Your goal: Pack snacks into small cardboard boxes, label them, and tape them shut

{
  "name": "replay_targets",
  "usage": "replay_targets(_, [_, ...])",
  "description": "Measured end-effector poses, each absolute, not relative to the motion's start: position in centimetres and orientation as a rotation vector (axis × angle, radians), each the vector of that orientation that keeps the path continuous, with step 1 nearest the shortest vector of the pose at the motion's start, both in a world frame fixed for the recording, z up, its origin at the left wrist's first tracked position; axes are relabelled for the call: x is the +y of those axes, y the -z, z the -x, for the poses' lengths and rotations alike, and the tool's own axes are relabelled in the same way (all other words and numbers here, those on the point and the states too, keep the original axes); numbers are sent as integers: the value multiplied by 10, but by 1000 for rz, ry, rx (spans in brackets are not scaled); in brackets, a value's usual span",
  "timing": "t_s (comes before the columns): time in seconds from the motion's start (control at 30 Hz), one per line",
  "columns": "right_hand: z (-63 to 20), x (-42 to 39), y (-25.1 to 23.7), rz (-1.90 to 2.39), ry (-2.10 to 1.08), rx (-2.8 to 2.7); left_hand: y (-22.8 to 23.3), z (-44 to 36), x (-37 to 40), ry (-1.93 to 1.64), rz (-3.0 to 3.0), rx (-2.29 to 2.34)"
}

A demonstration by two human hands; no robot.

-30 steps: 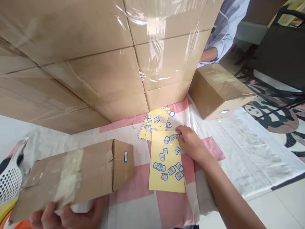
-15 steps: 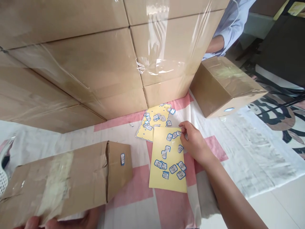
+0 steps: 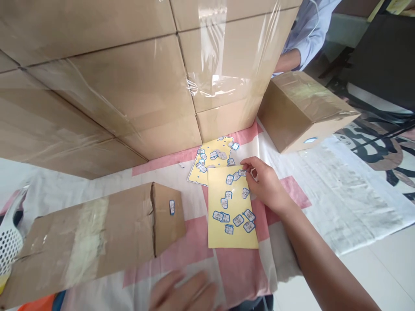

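Observation:
My right hand is at the upper right corner of a plain yellow sheet, its thumb and fingers curled together at a small blue-edged paper label. What the fingertips hold, if anything, is hidden. Several similar labels with writing lie scattered on the sheet. At the bottom edge my left hand is blurred, its fingers stretched and nothing visible in them. A long cardboard box lies left of the sheet, apart from that hand, with one label on its end face.
Taped cardboard boxes form a wall at the back. A wavy-edged yellow card with labels lies partly beneath the sheet. At the right stands another box, near a person's sleeve. A white perforated basket is at the far left.
My left hand has come away from the long box and moved right, toward the bottom middle. My right hand stays at the sheet's corner. The whole view has shifted slightly.

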State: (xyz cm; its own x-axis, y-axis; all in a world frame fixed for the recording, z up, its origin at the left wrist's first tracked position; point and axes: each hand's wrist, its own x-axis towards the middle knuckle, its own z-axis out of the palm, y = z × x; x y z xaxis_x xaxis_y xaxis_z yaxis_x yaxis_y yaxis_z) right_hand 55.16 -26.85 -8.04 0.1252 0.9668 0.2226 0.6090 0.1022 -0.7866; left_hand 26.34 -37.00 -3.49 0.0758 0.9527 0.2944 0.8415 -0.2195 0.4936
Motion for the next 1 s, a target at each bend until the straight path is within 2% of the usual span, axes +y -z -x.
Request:
replay_targets(0.1, [-554, -267, 82, 1578, -644, -1562, 45, -318, -331, -714, -2765, 1058])
replay_targets(0.17, [-556, -266, 84, 1578, -661, -1585, 56, -347, -301, -498, -2973, 902])
replay_targets(0.3, [-557, -266, 91, 1597, -604, -1658, 87, -370, -271, -260, -2906, 1075])
replay_targets(0.43, [-553, -268, 90, 1600, -530, -1702, 108, -367, -276, -330, -2871, 1070])
replay_targets(0.67, [-549, -271, 76, 1659, -493, -1581, 109, -371, -277, -403, -2855, 1086])
replay_targets(0.8, [-548, -273, 72, 1607, -693, -1442, 104, -371, -276, -597, -2642, 1074])
replay_targets(0.93, [-544, -278, 64, 1427, -998, -1421, 95, -367, -273, -951, -2056, 1191])
replay_targets(1.0, [-541, -281, 60, 1319, -1118, -1471, 92, -365, -270, -992, -1810, 1186])
